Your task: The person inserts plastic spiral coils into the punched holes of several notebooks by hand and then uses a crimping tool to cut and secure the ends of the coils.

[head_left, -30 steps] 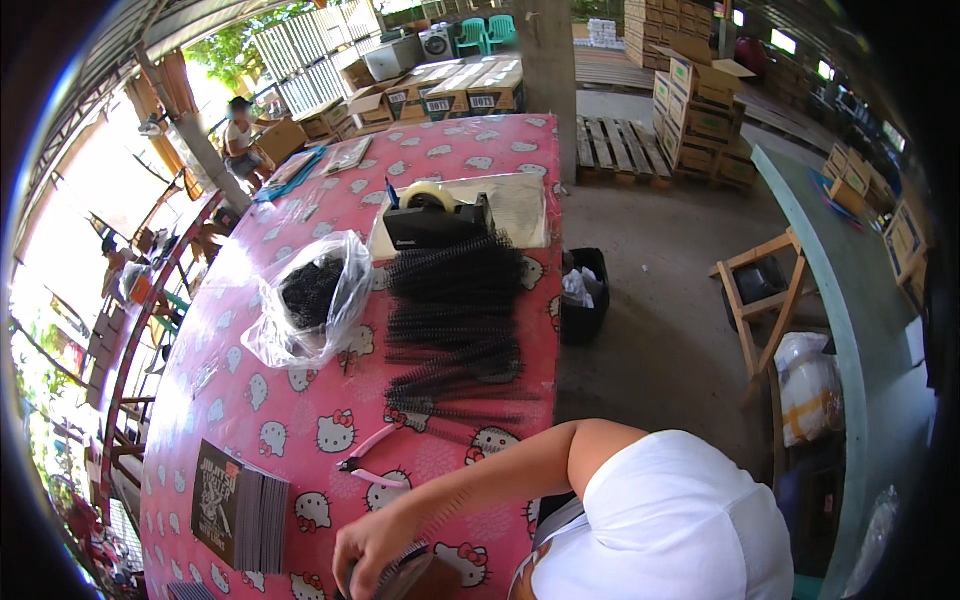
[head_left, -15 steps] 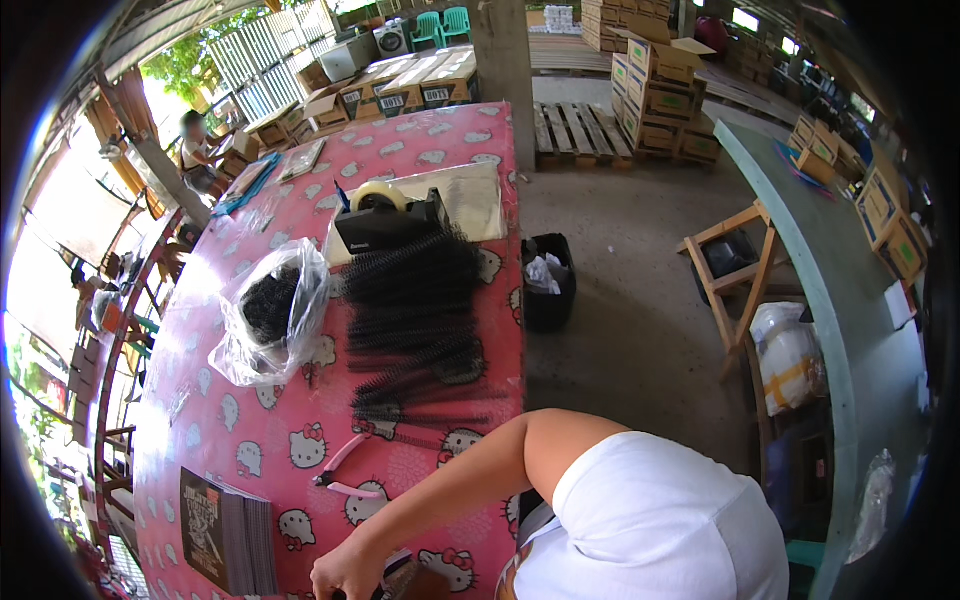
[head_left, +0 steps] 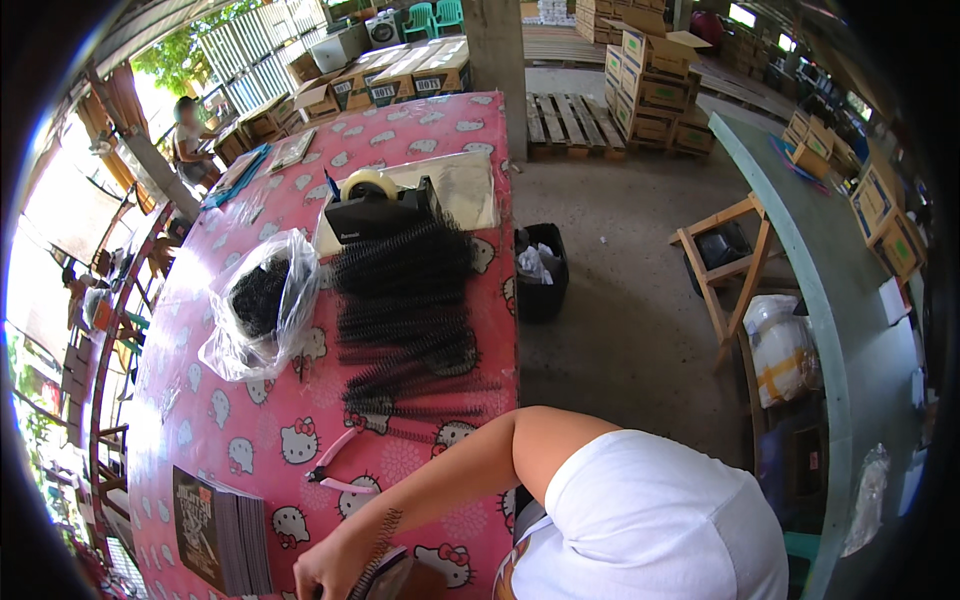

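Note:
My right hand [head_left: 328, 572] reaches down to the bottom edge with its fingers bent and closed. What they hold is cut off by the edge. A black spiral binding coil [head_left: 385, 535] sticks up beside its wrist, next to the edge of a dark booklet [head_left: 378, 575]. A brownish patch beside the booklet may be my left hand, but its fingers are hidden. Left of my right hand lies a stack of booklets [head_left: 222, 535] with a dark cover. Pink-handled pliers [head_left: 335, 460] rest just beyond, and a pile of black spiral coils [head_left: 405, 300] lies farther up.
A pink patterned cover [head_left: 200, 425] lies over the table. On it are a clear plastic bag of black coils [head_left: 262, 305] and a tape dispenser [head_left: 380, 205]. A black bin [head_left: 543, 280] stands right of the table, and a wooden trestle [head_left: 725, 270] farther right. Another person sits far left.
My right hand has moved slightly left and down. The spiral coil now shows beside its wrist. The whole view has shifted a little; the tabletop things look unmoved.

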Motion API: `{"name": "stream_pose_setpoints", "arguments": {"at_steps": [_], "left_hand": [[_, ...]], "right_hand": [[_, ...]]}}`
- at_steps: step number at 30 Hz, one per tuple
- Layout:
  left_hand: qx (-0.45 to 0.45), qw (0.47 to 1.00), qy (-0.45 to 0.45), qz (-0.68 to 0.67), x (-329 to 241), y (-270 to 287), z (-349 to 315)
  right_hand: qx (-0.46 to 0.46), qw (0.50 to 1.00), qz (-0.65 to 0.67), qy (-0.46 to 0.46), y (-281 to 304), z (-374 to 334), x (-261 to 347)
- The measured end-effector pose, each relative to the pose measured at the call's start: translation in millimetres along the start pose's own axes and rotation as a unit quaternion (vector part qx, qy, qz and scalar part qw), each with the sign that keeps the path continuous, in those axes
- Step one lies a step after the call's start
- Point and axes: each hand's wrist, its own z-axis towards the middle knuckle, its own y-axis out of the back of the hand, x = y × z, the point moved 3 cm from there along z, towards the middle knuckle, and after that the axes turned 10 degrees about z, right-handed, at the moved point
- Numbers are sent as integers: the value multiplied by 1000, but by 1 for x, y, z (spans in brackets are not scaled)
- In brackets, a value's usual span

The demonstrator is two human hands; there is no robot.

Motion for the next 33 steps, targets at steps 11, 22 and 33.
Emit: {"name": "stream_pose_setpoints", "arguments": {"at_steps": [11, 22, 33], "left_hand": [[-94, 938, 67, -327, -38, -14, 9], [-125, 825, 144, -533, -38, -19, 1], [-178, 803, 163, -545, -49, -24, 6]], "right_hand": [[21, 987, -153, -34, 22, 25, -5], [27, 974, -211, -75, -2, 17, 13], [31, 988, -130, -72, 16, 27, 16]]}}
